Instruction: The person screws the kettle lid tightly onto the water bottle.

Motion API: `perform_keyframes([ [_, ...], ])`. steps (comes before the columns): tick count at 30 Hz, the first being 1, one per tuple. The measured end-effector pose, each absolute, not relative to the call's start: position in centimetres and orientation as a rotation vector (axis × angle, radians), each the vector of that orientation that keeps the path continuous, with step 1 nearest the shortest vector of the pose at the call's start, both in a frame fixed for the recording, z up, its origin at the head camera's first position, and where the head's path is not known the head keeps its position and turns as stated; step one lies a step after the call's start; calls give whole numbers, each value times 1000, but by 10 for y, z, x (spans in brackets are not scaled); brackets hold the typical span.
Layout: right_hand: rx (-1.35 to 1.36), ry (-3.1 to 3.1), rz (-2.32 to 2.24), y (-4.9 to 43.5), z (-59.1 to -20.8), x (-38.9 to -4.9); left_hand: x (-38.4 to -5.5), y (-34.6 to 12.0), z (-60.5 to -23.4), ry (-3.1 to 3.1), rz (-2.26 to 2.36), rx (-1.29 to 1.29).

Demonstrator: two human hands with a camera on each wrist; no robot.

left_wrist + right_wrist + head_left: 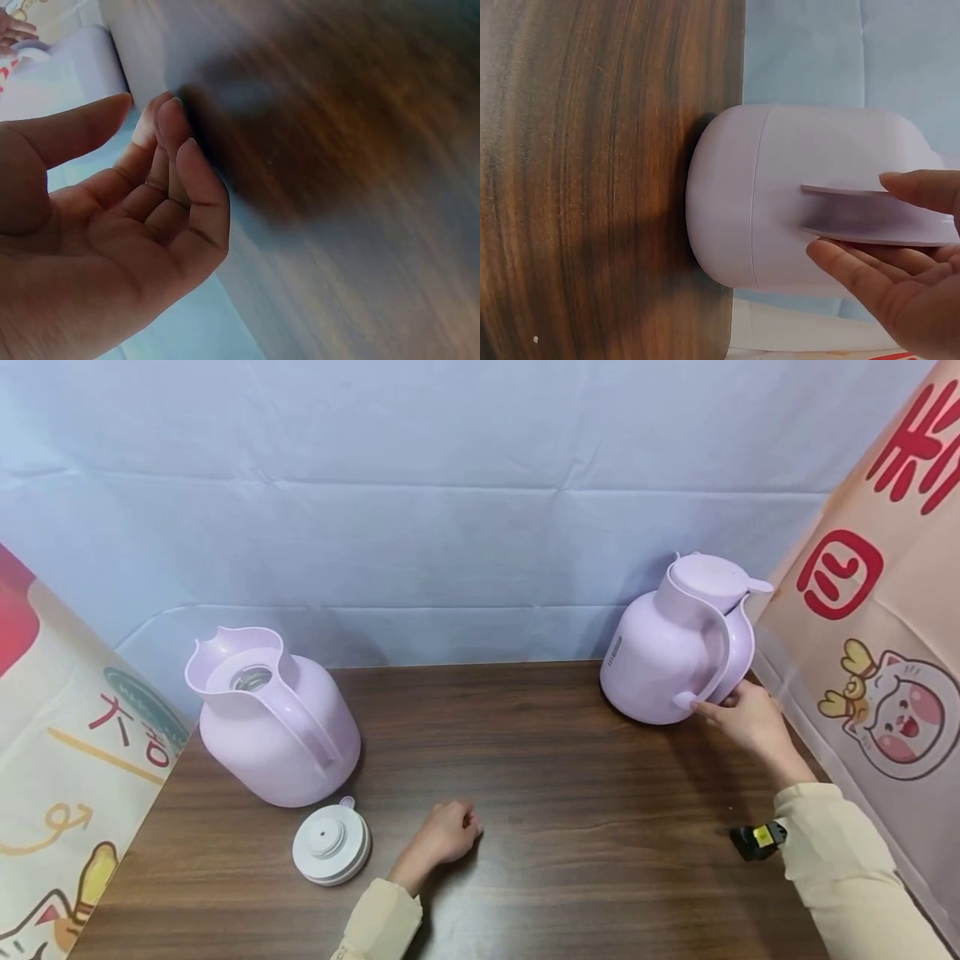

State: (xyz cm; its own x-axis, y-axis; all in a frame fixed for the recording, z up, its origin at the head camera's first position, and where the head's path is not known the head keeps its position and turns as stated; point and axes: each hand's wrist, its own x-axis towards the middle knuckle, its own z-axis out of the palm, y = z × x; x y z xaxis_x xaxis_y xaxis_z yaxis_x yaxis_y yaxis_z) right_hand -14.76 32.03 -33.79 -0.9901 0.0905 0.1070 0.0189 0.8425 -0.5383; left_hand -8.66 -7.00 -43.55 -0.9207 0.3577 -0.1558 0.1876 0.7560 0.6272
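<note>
At the right back of the table a lidded pale purple thermos jug [648,652] stands upright, its spout toward the wall. My right hand [750,718] is at its handle [847,214], thumb on one edge and fingers against the opposite edge, pinching it low down. My left hand [447,831] hovers low near the front middle, fingers loosely curled and holding nothing. To its left lies a round white stopper lid [326,846] with a small purple tab. Behind that lid stands a second purple jug [288,747], its mouth uncovered and the inner opening visible.
A blue cloth backdrop [450,552] hangs close behind both jugs. Printed cloth panels flank the brown wooden table [525,760] on the left and right. A small black object with a yellow patch [757,841] shows beside the right sleeve.
</note>
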Motion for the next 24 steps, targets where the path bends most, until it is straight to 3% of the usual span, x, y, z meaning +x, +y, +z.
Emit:
perform_keyframes([
  [15, -258, -2876, 1012, 304, -346, -129, -80, -87, -431, 2748, 899, 384],
  [24, -99, -2868, 1024, 291, -354, -127, -79, -98, -415, 2833, 877, 364],
])
